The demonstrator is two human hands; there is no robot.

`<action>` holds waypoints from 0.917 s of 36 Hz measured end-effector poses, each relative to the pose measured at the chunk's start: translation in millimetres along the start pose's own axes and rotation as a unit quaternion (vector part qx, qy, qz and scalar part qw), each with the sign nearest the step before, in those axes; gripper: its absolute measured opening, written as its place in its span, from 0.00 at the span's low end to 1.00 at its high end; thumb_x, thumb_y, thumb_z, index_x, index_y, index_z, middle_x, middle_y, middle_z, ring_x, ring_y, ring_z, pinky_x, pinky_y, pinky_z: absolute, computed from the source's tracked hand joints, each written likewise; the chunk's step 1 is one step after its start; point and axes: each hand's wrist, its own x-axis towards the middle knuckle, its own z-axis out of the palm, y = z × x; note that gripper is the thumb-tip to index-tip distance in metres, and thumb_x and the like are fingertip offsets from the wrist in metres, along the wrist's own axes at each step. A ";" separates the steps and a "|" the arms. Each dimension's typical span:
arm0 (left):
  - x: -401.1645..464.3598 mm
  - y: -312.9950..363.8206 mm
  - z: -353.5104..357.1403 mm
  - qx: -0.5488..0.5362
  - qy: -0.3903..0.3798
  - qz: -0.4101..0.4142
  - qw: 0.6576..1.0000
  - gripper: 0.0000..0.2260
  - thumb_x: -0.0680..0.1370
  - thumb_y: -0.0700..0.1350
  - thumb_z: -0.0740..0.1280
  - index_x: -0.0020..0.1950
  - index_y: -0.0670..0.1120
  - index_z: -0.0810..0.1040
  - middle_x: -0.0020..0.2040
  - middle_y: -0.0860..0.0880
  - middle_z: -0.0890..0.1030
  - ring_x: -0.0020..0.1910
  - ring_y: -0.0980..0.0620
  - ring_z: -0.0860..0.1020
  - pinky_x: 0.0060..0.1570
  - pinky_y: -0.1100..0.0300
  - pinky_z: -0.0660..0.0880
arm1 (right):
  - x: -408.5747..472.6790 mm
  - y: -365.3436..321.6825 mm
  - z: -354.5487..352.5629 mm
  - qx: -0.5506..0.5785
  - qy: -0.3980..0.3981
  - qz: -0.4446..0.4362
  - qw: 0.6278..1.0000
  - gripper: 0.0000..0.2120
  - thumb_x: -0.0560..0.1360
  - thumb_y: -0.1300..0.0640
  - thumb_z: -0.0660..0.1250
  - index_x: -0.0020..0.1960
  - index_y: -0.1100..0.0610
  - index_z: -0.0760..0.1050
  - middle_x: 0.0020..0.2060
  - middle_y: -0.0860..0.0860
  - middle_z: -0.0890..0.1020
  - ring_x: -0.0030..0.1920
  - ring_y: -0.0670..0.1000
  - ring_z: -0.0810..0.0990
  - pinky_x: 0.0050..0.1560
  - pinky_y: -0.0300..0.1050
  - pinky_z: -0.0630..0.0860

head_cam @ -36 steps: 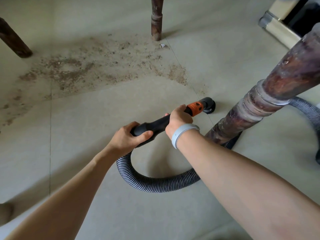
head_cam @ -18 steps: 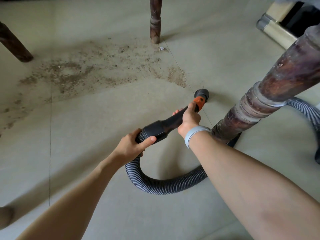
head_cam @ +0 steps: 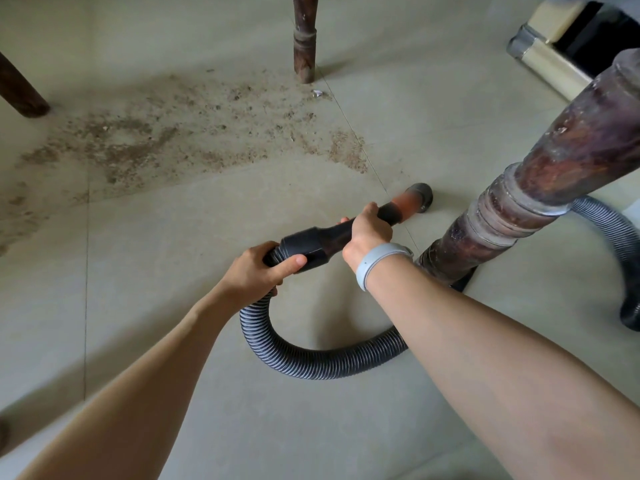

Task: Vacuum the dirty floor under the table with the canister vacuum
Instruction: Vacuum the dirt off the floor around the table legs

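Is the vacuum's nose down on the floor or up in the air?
Down at the floor, probably touching. The nozzle meets the bare tile just short of the dirt; blur hides actual contact.

pale tiled floor (head_cam: 433, 109), turned wooden legs (head_cam: 304, 39)

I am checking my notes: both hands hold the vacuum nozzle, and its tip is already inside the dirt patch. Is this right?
Not quite. In the head view both hands hold the nozzle, but its tip sits on clean floor, short of the dirt patch.
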 end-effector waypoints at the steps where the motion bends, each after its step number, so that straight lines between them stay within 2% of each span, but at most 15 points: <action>1: 1.0 1.1 1.8 0.011 0.001 0.004 1.000 0.24 0.61 0.70 0.67 0.40 0.51 0.74 0.31 0.50 0.77 0.24 0.56 0.77 0.29 0.63 0.73 | 1.7 -0.1 -2.0 0.004 0.002 -0.002 1.000 0.18 0.81 0.46 0.57 0.62 0.59 0.70 0.37 0.52 0.80 0.38 0.50 0.80 0.47 0.44 0.76; 5: 6.2 4.3 7.0 0.044 0.006 0.015 0.999 0.22 0.65 0.69 0.70 0.41 0.52 0.73 0.33 0.51 0.77 0.25 0.56 0.78 0.34 0.60 0.76 | 8.2 -1.7 -5.1 0.017 0.003 -0.005 1.000 0.20 0.81 0.45 0.57 0.63 0.60 0.71 0.39 0.52 0.81 0.34 0.48 0.79 0.39 0.42 0.74; 7: 8.7 7.6 9.7 0.056 0.012 0.015 0.998 0.20 0.64 0.68 0.67 0.41 0.53 0.73 0.33 0.51 0.77 0.26 0.55 0.79 0.36 0.59 0.76 | 10.1 -6.3 -5.0 0.015 0.002 -0.009 1.000 0.20 0.81 0.45 0.58 0.61 0.61 0.71 0.36 0.51 0.80 0.36 0.49 0.80 0.37 0.43 0.74; 9: 9.6 11.3 12.4 0.059 0.023 0.015 0.998 0.21 0.63 0.68 0.65 0.43 0.53 0.73 0.33 0.51 0.78 0.27 0.55 0.79 0.36 0.60 0.76 | 12.9 -11.2 -3.3 0.019 -0.010 -0.009 1.000 0.19 0.80 0.45 0.59 0.58 0.61 0.72 0.39 0.52 0.80 0.36 0.50 0.80 0.34 0.42 0.74; 14: 10.1 14.8 19.8 0.031 0.039 0.006 0.999 0.25 0.64 0.67 0.65 0.48 0.47 0.75 0.33 0.49 0.79 0.28 0.52 0.79 0.35 0.61 0.76 | 25.6 -18.9 1.5 0.017 -0.022 -0.008 1.000 0.16 0.79 0.46 0.61 0.47 0.60 0.71 0.31 0.52 0.78 0.30 0.50 0.78 0.42 0.45 0.77; 17: 14.5 14.5 24.4 0.018 0.042 0.005 0.999 0.18 0.71 0.61 0.68 0.47 0.46 0.75 0.34 0.49 0.78 0.28 0.52 0.79 0.33 0.63 0.74 | 30.0 -23.2 5.4 0.003 -0.021 -0.019 1.000 0.16 0.79 0.46 0.61 0.43 0.59 0.70 0.30 0.52 0.77 0.30 0.50 0.77 0.43 0.46 0.78; 20: 18.2 14.6 27.8 -0.001 0.046 0.000 0.999 0.15 0.73 0.58 0.69 0.45 0.46 0.75 0.33 0.49 0.77 0.27 0.53 0.78 0.32 0.63 0.74 | 31.9 -27.1 8.4 0.003 -0.030 -0.026 0.999 0.16 0.80 0.47 0.61 0.47 0.61 0.70 0.31 0.52 0.77 0.30 0.49 0.77 0.40 0.45 0.79; 23: 14.2 14.5 28.7 0.003 0.042 0.007 0.999 0.15 0.74 0.58 0.69 0.44 0.47 0.74 0.32 0.50 0.77 0.25 0.55 0.77 0.31 0.65 0.74 | 31.0 -26.0 6.0 -0.005 -0.033 -0.024 0.999 0.16 0.80 0.47 0.61 0.50 0.61 0.70 0.32 0.52 0.77 0.31 0.49 0.78 0.42 0.45 0.80; 25: 6.8 10.4 27.1 0.012 0.032 0.005 0.999 0.15 0.74 0.59 0.69 0.44 0.48 0.74 0.32 0.50 0.77 0.25 0.56 0.78 0.31 0.65 0.75 | 26.9 -19.9 2.5 -0.008 -0.037 -0.020 0.999 0.16 0.80 0.47 0.61 0.52 0.62 0.71 0.33 0.52 0.77 0.30 0.49 0.78 0.37 0.43 0.80; 27: -4.3 3.4 23.6 0.012 0.010 0.003 1.000 0.18 0.72 0.63 0.69 0.44 0.48 0.74 0.31 0.51 0.77 0.26 0.54 0.79 0.34 0.62 0.76 | 20.8 -9.2 -0.6 -0.013 -0.043 -0.015 0.999 0.17 0.80 0.47 0.61 0.55 0.62 0.71 0.35 0.53 0.77 0.30 0.48 0.78 0.30 0.39 0.78; 29: -16.8 -5.6 19.1 0.009 -0.013 0.001 1.000 0.23 0.67 0.68 0.66 0.44 0.48 0.73 0.30 0.51 0.78 0.27 0.54 0.79 0.34 0.59 0.77 | 13.5 3.3 -1.3 -0.018 -0.046 -0.009 0.999 0.17 0.80 0.47 0.61 0.55 0.62 0.71 0.35 0.53 0.77 0.30 0.49 0.78 0.28 0.39 0.77; 33: -38.9 -21.1 8.3 -0.015 -0.011 -0.012 1.000 0.25 0.64 0.68 0.64 0.45 0.48 0.72 0.31 0.50 0.77 0.27 0.54 0.80 0.33 0.59 0.77 | -1.5 20.9 5.1 -0.010 -0.073 0.002 0.997 0.15 0.80 0.49 0.62 0.54 0.63 0.69 0.35 0.54 0.75 0.29 0.50 0.77 0.23 0.36 0.75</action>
